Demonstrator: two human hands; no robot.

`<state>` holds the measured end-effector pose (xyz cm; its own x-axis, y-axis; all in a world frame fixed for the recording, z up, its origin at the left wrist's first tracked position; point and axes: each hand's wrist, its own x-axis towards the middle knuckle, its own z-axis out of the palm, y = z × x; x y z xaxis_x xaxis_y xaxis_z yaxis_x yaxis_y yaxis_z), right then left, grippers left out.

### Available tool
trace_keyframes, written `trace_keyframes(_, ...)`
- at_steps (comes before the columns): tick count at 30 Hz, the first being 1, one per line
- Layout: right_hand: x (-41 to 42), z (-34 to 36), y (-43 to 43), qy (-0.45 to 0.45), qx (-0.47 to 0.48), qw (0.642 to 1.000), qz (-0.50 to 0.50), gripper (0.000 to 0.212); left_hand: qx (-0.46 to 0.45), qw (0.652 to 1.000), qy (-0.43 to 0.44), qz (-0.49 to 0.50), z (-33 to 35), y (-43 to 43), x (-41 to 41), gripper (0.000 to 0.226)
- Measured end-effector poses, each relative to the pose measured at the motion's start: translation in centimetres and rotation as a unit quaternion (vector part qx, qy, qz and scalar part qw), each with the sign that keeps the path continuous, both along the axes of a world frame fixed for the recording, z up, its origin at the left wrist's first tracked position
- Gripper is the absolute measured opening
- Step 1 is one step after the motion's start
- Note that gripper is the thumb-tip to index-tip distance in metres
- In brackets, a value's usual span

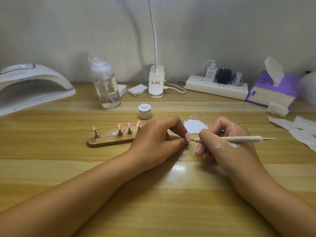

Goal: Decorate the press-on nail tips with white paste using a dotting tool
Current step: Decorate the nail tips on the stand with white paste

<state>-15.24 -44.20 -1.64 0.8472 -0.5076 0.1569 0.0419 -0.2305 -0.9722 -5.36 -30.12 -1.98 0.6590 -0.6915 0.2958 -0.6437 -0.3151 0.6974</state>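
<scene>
Wooden table (153, 194) fills the view before you, and a pale wall (222, 31) stands behind it. Your left hand (153, 139) rests on the table with curled fingers and pinches one pink nail tip (187, 137) between the thumb and the fingertips; this nail tip already carries small white dots. Your right hand (227, 142) grips the dotting tool (239, 139) like a pen, with the fingers closed round the front part of its pale handle. The thin metal point is at the edge of the nail tip, but whether it touches cannot be told. White smears lie on the back of your right hand. Just behind the gap between your two hands lies a patch of white paste (195, 126) on a clear film. To the left of your left hand is a wooden stand (109, 140), its right end hidden behind that hand, and four other tips (119, 126), also pink, sit on its small metal posts. Just behind your left hand stands a small white jar (145, 111) with its lid on. Farther back on the left are a clear pump bottle (106, 86) and a white nail lamp (30, 82). Far behind your hands stand a clip lamp (156, 82) and a power strip (217, 88). Well to the right of your right hand are a purple tissue pack (273, 88) and some paper pieces (299, 127).
</scene>
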Motion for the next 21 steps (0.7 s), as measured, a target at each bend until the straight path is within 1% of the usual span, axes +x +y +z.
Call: trace_keyframes(21,-0.16,0.25,0.14,-0.001,0.016,1.0,-0.012,0.017,-0.004,1.0,-0.011,0.0,-0.13,-0.07,0.13,0.016)
